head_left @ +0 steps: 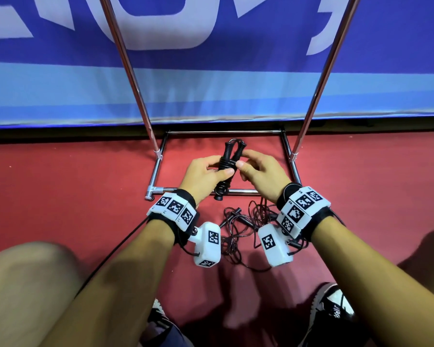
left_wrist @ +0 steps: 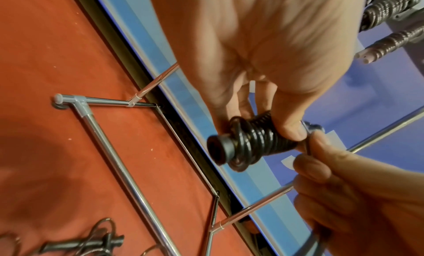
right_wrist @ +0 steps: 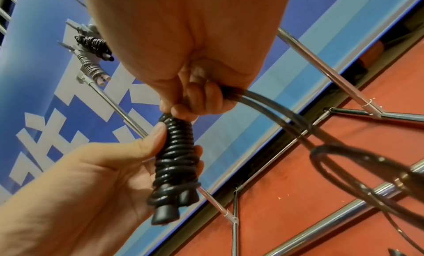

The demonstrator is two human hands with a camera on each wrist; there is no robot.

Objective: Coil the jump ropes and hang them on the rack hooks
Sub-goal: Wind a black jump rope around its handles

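Left hand [head_left: 206, 171] gripped coiled rope [head_left: 227, 164] round wrapped middle, thumb on coils. Bundle held above rack base [head_left: 158, 189], handles paired, cord wound tight round them. Right hand [head_left: 259, 171], fingers clenched, pinched bundle's top and loose tail [right_wrist: 270, 104]. Cord looked light, springy, smooth; likely to unwind if released, so hold wraps, not handle ends. More loose ropes [head_left: 241, 226] lay tangled on floor [head_left: 60, 184] near wrists. No containers; two coiled ropes [right_wrist: 94, 47] hung high on rack.
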